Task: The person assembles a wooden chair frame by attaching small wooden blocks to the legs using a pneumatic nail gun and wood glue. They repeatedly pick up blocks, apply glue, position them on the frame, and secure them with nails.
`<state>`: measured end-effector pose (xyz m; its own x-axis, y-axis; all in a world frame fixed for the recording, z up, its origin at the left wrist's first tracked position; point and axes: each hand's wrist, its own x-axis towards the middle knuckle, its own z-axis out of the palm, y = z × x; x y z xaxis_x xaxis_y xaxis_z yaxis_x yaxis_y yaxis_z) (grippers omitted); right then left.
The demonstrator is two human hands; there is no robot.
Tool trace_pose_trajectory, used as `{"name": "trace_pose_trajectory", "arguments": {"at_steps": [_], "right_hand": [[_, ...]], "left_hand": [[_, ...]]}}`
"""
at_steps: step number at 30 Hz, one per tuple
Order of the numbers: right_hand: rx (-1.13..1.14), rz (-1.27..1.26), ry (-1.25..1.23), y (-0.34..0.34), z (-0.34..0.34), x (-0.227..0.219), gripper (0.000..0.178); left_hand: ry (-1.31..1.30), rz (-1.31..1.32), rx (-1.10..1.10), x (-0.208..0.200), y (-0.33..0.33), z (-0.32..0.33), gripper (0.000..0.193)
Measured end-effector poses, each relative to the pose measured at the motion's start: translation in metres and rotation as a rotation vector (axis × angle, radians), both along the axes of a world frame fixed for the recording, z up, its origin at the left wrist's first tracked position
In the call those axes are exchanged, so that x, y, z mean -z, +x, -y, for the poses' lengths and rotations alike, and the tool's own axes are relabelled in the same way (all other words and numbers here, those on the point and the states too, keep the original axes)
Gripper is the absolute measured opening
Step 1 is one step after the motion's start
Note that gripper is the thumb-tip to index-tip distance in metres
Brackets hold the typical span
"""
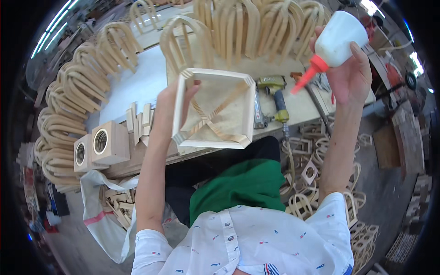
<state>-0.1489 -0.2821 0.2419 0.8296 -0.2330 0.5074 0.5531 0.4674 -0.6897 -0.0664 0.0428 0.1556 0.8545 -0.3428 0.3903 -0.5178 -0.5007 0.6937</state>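
Note:
My left hand is closed round the left side of a pale, roughly square wooden frame, tilted up over the bench's front edge. Crossed wooden braces show inside it, meeting in the middle. Raised to the right, my right hand grips a white squeeze bottle with a red nozzle. The nozzle points down and left, apart from the frame. Beyond the frame's right side, a nail gun lies on the bench, its hose hanging over the edge.
Bent wooden arches stand in rows along the bench's back and left. Two blocks with round holes sit front left beside loose wood strips. Below hangs a white sack of offcuts; more wooden frames lie low at right.

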Motion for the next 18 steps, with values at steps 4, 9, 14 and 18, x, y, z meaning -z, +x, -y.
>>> {"name": "trace_pose_trajectory", "arguments": {"at_steps": [4, 9, 14, 18], "right_hand": [[-0.02, 0.064, 0.071, 0.021, -0.051, -0.021, 0.055], [-0.186, 0.036, 0.073, 0.053, -0.095, -0.016, 0.051], [-0.205, -0.014, 0.104, 0.059, -0.117, -0.012, 0.045], [-0.171, 0.006, 0.062, 0.058, -0.123, -0.011, 0.046]], "left_hand": [[-0.05, 0.064, 0.073, 0.004, 0.001, -0.002, 0.02], [-0.038, 0.08, 0.075, 0.006, 0.002, -0.005, 0.018], [-0.034, 0.052, 0.056, 0.003, 0.0, -0.008, 0.019], [-0.009, 0.024, 0.04, -0.001, -0.002, -0.009, 0.02]]}}
